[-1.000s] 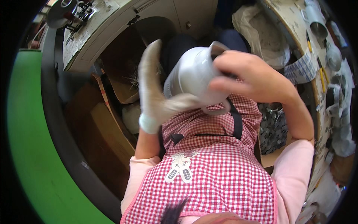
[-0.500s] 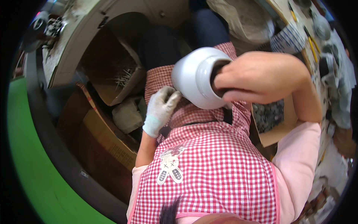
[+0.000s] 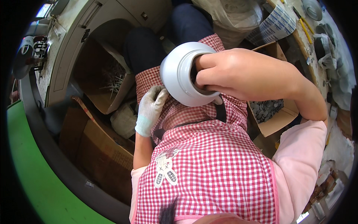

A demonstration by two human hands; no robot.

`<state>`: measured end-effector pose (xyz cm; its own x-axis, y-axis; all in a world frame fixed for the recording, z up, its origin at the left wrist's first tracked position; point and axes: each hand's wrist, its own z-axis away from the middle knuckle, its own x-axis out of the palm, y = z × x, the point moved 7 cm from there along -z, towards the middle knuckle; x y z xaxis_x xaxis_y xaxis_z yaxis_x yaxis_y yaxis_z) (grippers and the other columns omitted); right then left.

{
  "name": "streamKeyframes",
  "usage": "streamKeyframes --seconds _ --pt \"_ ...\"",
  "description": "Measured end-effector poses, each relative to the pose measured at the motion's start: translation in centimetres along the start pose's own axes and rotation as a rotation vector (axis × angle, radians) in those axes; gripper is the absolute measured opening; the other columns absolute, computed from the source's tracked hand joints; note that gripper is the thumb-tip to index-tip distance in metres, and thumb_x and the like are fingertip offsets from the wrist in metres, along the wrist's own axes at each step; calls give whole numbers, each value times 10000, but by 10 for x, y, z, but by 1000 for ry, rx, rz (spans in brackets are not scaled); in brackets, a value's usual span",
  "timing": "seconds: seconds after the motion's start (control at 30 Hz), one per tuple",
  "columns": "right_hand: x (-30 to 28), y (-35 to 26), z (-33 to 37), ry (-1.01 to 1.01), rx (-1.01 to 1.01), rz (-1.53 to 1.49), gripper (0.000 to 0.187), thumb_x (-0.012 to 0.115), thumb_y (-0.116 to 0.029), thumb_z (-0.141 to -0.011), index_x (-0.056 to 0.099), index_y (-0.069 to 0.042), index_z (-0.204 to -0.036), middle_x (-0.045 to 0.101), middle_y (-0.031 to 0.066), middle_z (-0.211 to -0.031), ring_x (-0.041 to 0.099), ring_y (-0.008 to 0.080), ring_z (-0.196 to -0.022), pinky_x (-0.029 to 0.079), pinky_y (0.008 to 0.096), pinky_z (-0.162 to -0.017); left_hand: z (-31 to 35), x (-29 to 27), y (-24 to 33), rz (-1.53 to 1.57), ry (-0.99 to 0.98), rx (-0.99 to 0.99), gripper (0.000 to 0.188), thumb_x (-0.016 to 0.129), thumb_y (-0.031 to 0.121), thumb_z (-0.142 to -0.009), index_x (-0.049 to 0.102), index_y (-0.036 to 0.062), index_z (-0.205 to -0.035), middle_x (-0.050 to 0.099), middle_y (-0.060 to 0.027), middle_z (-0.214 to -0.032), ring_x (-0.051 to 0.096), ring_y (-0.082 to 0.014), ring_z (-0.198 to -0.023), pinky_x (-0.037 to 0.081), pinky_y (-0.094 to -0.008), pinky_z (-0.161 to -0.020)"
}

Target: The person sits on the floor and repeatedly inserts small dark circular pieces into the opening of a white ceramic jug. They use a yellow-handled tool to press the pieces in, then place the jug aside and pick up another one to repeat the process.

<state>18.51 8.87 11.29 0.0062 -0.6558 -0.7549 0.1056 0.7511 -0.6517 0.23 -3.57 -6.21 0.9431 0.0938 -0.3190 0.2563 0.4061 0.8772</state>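
Right hand reaches into jug, grip hidden; left hand nearby, hold unclear. The next move likely needs the jug steady.

Wide fisheye view from the person's own head, looking steeply down over the checked apron to the knees, which point toward the top edge. The gloved left hand and bare right hand appear close up, around the upper middle. The view is upright, its left the person's left; straight edges bend toward its dark, rounded rim.
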Motion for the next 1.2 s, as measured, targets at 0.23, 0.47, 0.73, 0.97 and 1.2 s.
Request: streamKeyframes --seconds 0.23,0.47,0.73,0.97,1.2 --pt "-6 5 10 -130 1 -64 199 773 -151 -871 685 -10 -979 662 148 -805 661 350 -741 524 409 -658 0 5 1 39 -22 -81 644 647 491 -991 607 -54 -1332 725 -148 -1077 679 -204 -1016 530 -344 -952" --pt "-49 12 7 359 128 -36 224 763 -98 -882 747 -3 -1084 747 181 -956 720 358 -843 574 373 -767 1 -12 -4 583 51 -124 368 647 324 -1032 664 20 -1238 674 -21 -1119 609 -113 -1013 491 -263 -929" --pt "-135 17 -95 506 120 131 176 741 -135 -951 779 -13 -1072 764 100 -1058 689 167 -907 531 280 -762 8 -64 25 1366 -47 216 708 808 250 -890 495 -1 -1473 661 -108 -1328 647 -206 -1210 536 -370 -1033" --pt "-187 -42 -425 532 -259 426 632 603 -585 -984 697 -3 -1213 749 192 -1074 722 352 -1036 562 440 -899 7 -100 13 1311 75 178 802 821 257 -855 444 -28 -1502 635 -129 -1347 621 -215 -1230 519 -371 -1043" --pt "-219 -45 -612 671 -128 514 317 564 -250 -931 785 -33 -1002 769 202 -993 761 345 -953 582 465 -844 4 -109 16 1144 210 111 776 826 236 -814 497 -31 -1464 667 -92 -1274 642 -208 -1144 508 -344 -995"
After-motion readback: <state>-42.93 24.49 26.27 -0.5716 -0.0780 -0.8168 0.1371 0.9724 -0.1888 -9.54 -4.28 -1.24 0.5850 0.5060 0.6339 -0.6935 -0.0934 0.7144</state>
